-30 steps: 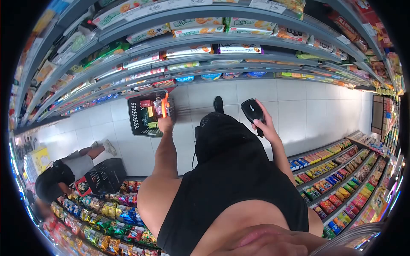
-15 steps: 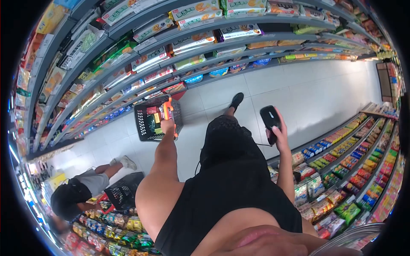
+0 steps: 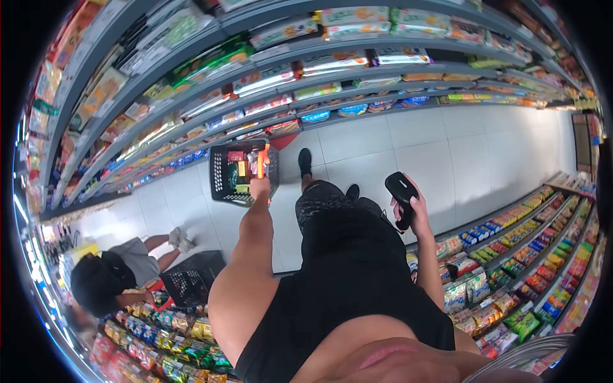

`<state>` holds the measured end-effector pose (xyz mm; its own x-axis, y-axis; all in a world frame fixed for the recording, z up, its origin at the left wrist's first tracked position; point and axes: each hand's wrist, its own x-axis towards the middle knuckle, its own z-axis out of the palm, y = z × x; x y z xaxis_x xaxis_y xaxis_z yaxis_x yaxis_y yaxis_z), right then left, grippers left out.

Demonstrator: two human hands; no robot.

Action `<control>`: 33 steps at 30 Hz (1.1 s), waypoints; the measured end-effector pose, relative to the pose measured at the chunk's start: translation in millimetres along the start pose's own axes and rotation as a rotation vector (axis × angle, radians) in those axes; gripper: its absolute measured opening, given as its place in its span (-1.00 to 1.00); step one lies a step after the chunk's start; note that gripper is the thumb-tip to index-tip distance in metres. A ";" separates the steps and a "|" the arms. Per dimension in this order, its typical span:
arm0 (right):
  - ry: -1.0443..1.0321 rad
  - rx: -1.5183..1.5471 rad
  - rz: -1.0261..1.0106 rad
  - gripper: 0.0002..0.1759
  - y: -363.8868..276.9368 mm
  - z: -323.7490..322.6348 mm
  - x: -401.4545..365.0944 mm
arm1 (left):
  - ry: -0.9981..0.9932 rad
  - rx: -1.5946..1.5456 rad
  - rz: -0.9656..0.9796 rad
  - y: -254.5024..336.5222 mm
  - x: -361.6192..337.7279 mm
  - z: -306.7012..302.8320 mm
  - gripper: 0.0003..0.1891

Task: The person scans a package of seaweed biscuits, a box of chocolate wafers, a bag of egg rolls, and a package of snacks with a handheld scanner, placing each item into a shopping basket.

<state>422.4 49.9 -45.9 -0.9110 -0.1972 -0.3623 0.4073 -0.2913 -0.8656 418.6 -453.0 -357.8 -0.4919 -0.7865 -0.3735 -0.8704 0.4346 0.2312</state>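
Note:
My left hand (image 3: 259,187) is closed around the orange handle (image 3: 261,165) of a black shopping basket (image 3: 221,173). Packaged goods in red, yellow and green lie inside the basket, which hangs low beside the shelving. On the other side of my body, my right hand (image 3: 418,214) is wrapped around a black handheld device (image 3: 401,190) with a rounded head and a narrower grip. A thin dark cord shows near the grip; where it leads I cannot make out.
Shelves of packaged snacks (image 3: 345,60) curve along the far side, and lower racks of bagged goods (image 3: 511,249) line the right. Pale floor tiles (image 3: 415,140) run between them. At the lower left, another person (image 3: 128,265) is bent beside a second black basket (image 3: 191,281).
My legs have changed position in a step. The basket has shifted slightly right in view, and the black device is now tilted differently. The other person stays at the lower left.

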 end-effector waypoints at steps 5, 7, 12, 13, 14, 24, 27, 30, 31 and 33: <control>-0.159 -0.088 0.057 -0.01 4.6 73.9 74.0 | -0.084 -0.054 -0.019 -20.2 25.4 -1.8 -0.66; -0.266 -0.097 0.066 -0.06 5.9 112.3 103.2 | -0.059 -0.090 -0.023 -11.2 17.9 -23.4 -0.65; -0.469 -0.193 0.111 -0.16 5.6 209.0 160.6 | -0.116 -0.079 -0.017 -16.1 32.8 -43.0 -0.66; -0.496 -0.198 0.131 -0.17 4.4 226.2 167.3 | -0.135 -0.096 -0.003 -16.8 33.4 -48.9 -0.66; -0.517 -0.185 0.161 -0.17 5.0 239.9 174.3 | -0.143 -0.107 -0.016 -16.4 35.0 -54.6 -0.66; -0.496 -0.218 0.121 -0.12 17.6 313.2 203.0 | -0.237 -0.208 -0.091 -35.9 73.6 -60.2 -0.64; -0.480 0.002 0.116 -0.04 11.8 322.9 199.1 | -0.259 -0.235 -0.058 -48.0 87.9 -48.6 -0.63; -0.487 0.192 0.078 0.08 -12.2 327.1 190.5 | -0.264 -0.251 -0.013 -63.1 103.7 -35.4 -0.60; -0.501 0.193 0.050 0.09 -23.6 324.2 190.0 | -0.264 -0.254 0.005 -68.0 109.0 -26.4 -0.60; -0.532 0.188 0.025 0.11 -46.4 317.5 188.1 | -0.254 -0.296 0.018 -71.8 115.6 -21.7 -0.57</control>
<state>252.8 -270.9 35.8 -0.7625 -0.6365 -0.1156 0.4770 -0.4325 -0.7651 424.7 -584.7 -398.2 -0.5284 -0.6299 -0.5692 -0.8367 0.2729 0.4748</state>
